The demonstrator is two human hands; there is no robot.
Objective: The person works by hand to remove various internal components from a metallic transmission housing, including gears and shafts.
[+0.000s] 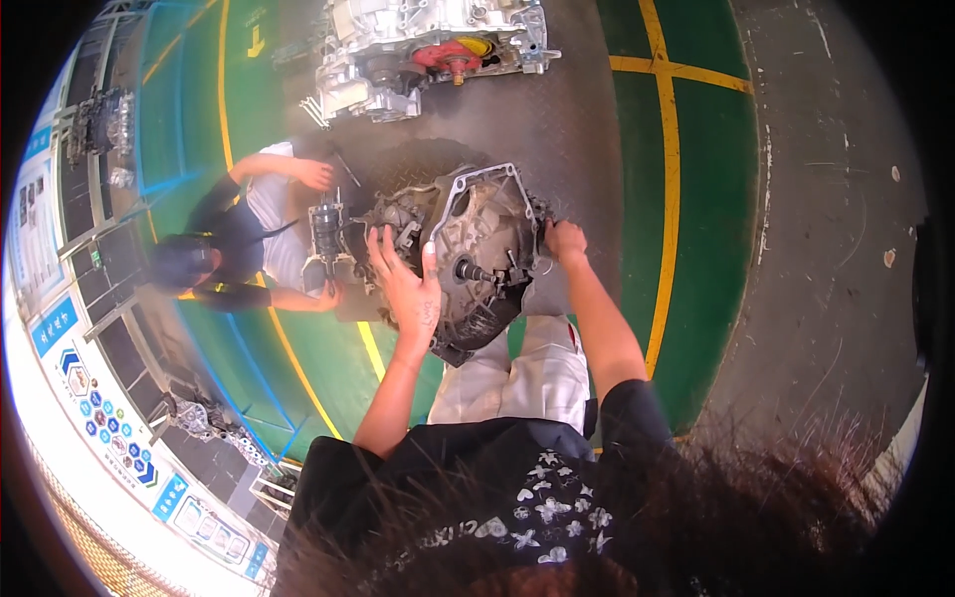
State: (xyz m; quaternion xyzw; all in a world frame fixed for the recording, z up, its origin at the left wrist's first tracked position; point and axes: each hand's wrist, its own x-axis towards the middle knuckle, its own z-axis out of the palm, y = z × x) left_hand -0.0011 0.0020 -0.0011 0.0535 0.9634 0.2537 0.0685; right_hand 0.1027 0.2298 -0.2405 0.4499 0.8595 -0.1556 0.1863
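Observation:
A large grey metal gearbox housing (468, 224) stands upright right in front of me, its open bell side facing me. A dark splined shaft (474, 271) sticks out near its middle. My left hand (406, 297) rests on the left side of the housing, fingers spread apart. At the right edge, my right hand (565, 241) is closed beside a small dark part of the housing; what lies in its fingers is hidden.
Left of the gearbox, a co-worker (224, 234) has both hands around a smaller metal shaft assembly (326, 234). A bigger silver engine block (428, 50) with red and yellow parts stands on the far side of the metal bench (567, 129). Yellow lines mark the green floor (701, 149).

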